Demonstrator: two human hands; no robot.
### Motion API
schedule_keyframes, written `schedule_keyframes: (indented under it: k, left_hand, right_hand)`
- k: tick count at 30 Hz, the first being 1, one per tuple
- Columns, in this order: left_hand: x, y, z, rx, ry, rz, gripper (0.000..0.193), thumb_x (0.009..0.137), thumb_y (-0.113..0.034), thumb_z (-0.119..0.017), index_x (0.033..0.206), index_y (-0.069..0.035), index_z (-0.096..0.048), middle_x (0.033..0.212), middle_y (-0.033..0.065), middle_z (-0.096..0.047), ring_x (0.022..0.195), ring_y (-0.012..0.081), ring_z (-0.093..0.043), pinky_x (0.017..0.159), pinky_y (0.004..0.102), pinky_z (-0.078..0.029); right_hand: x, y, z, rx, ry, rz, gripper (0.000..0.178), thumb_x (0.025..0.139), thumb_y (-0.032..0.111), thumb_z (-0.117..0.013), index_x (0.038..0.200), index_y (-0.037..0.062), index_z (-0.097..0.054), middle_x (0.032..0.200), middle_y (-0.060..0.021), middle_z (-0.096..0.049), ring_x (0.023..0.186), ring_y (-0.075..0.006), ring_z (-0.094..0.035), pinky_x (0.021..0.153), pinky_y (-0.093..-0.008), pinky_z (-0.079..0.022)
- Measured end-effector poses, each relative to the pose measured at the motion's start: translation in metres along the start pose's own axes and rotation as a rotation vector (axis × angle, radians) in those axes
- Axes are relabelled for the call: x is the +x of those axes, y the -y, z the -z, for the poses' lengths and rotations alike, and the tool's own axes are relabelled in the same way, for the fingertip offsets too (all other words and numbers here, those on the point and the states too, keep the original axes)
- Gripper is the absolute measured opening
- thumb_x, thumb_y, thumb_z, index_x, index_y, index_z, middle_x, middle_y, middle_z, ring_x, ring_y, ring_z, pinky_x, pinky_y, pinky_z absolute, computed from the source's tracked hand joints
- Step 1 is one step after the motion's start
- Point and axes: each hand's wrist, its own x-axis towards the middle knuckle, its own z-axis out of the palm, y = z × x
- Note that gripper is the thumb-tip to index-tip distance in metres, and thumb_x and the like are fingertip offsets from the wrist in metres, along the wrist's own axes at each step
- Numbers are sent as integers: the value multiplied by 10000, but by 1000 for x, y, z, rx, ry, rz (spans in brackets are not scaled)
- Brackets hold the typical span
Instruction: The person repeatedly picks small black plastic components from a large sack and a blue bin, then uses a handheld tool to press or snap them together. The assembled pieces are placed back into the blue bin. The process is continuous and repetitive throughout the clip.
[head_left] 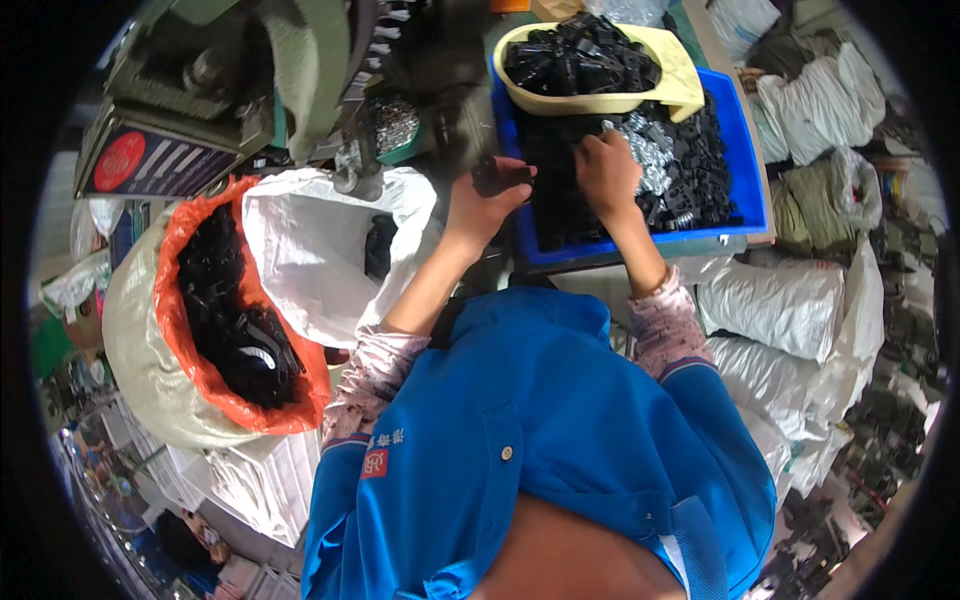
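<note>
Two bare hands at work here, one black piece clearly in grasp! Your left hand has closed around a single dark black plastic piece, thumb on one side, fingers curled on the other, just off the left side of one rectangular blue plastic tray. Your right hand is over that tray, fingers bent downward and bunched beside one heap of small shiny silver metal parts; whether those fingertips grip anything, I cannot tell.

Around the silver heap lie small black plastic parts, far too many to count. Across the tray's far end sits one pale yellow plastic scoop-shaped basin, piled high with larger black plastic pieces, again past counting.

Over to your left, two open sacks: one pale woven sack with a bright orange lining, loaded with black plastic pieces, and one white woven sack just beside it, a dark patch showing inside. Beyond them stands one heavy green metal machine, and near it one green container of small silvery bits.
</note>
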Motion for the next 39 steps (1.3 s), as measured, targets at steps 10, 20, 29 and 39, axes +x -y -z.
schedule_keyframes:
  k: [10,20,29,39]
  left_hand:
    - [-14,-16,23,-336,-160,109,203,877,14,-642,1078,6,-616,1037,112,-665,813,147,-604,843,275,-516]
    - [-55,-11,66,-930,-404,59,259,855,-105,-731,1011,23,-570,990,167,-603,959,299,-646,879,422,-586]
    - [-92,-23,75,-814,-670,-165,235,863,-87,-716,995,40,-569,846,121,-610,738,221,-658,726,357,-634]
    - [-118,-40,99,-471,-602,-58,277,856,-82,-720,1039,56,-564,876,124,-626,722,206,-658,657,316,-616]
  right_hand:
    - [-4,35,43,1250,462,-149,143,890,104,-685,983,-1,-655,876,-76,-693,775,-117,-653,702,-248,-525]
    - [-5,117,19,1389,680,237,206,875,-21,-675,1080,-24,-658,1002,-61,-677,936,-112,-634,821,-246,-524]
    - [8,171,8,986,497,819,154,786,-42,-731,932,5,-714,930,-86,-696,859,-151,-658,737,-272,-516]
    - [10,202,5,963,800,917,555,735,27,-787,1244,26,-567,1186,-115,-603,922,-181,-627,757,-294,-519]
